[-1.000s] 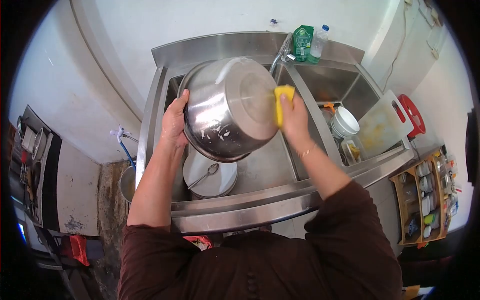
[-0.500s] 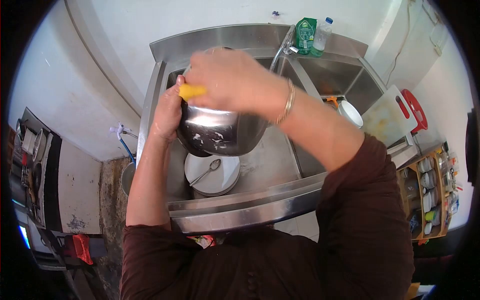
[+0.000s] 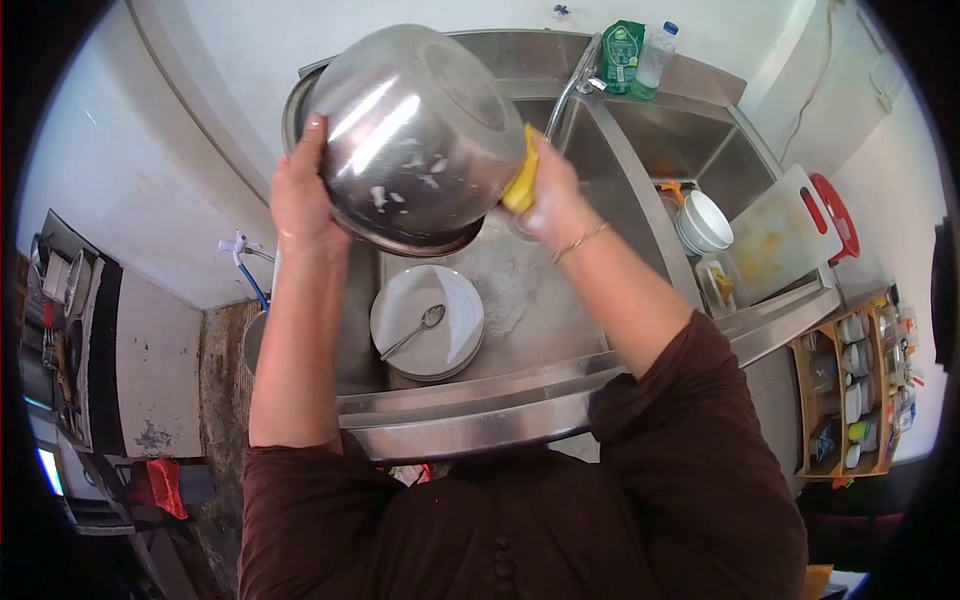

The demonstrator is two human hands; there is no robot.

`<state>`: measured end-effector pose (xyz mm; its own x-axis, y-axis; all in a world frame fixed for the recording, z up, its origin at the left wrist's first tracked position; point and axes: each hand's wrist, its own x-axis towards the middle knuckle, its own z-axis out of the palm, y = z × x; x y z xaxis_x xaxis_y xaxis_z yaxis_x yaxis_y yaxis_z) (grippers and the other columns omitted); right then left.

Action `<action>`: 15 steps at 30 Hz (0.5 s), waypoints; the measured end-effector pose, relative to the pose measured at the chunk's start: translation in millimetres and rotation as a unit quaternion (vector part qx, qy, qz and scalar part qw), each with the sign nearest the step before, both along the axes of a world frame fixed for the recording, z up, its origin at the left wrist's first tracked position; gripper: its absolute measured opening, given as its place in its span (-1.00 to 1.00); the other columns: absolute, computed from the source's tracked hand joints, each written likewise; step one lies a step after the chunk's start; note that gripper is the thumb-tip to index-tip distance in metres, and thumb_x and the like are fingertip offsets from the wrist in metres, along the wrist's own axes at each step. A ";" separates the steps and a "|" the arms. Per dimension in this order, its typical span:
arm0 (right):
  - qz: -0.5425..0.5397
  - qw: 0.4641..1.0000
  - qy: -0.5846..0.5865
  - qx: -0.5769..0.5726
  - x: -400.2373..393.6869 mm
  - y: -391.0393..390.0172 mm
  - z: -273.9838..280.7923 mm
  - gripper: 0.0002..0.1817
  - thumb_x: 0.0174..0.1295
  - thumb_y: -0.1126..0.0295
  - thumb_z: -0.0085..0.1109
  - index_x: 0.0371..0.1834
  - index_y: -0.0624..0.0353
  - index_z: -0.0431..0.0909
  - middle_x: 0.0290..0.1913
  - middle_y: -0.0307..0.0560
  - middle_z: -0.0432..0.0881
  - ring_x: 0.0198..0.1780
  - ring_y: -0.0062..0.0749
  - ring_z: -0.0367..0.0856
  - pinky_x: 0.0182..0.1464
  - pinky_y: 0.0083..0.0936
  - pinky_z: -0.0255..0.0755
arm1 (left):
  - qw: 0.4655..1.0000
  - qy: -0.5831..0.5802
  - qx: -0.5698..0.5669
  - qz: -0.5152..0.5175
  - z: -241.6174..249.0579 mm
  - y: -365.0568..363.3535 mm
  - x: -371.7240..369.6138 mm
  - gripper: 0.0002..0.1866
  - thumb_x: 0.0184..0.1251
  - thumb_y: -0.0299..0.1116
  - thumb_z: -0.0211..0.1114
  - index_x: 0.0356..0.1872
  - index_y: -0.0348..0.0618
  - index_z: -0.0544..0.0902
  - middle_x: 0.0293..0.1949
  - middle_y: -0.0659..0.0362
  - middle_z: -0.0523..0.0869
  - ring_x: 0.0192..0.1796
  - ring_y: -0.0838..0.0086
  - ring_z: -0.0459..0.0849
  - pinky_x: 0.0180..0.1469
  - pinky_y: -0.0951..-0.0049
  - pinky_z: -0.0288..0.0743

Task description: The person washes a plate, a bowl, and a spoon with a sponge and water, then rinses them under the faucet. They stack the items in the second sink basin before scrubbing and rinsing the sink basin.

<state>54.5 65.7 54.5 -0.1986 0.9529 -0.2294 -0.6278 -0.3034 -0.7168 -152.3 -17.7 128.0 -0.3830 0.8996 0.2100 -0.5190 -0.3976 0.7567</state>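
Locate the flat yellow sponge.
Head view, just right of centre: the flat yellow sponge is in the right hand, at the round silver metal pot's right side.

— Where's the spoon [image 3: 430, 318]?
— On the plate stack [image 3: 456, 300], in the sink's [image 3: 470, 430] left basin [image 3: 540, 310].
— And the pot [image 3: 415, 125]?
— Over that basin, beyond the stack, between the left hand [image 3: 303, 200] and the sponge [image 3: 520, 190] in the right hand [image 3: 556, 197].
— What's along the back?
— The faucet [image 3: 573, 85], with the refill pouch [image 3: 623, 57] to its right and the bottle [image 3: 655, 62] right of that.
— Far right?
— Bowls [image 3: 706, 222] in the right basin [image 3: 675, 140], then the cutting board [image 3: 785, 240]; the storage rack [image 3: 830, 408] stands right of the sink.
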 end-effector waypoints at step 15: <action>0.142 0.989 0.022 -0.017 -9.0 -76.8 30.1 -0.72 0.34 0.40 -0.07 0.04 0.32 0.34 -0.03 0.07 0.50 -0.07 -0.19 0.58 0.02 -0.13 0.51 | 0.814 0.550 0.067 0.171 -65.3 -7.0 43.8 -0.81 0.10 -0.41 0.35 -0.41 -0.29 0.52 -0.53 -0.02 0.61 -0.48 0.20 0.62 -0.39 0.35 0.45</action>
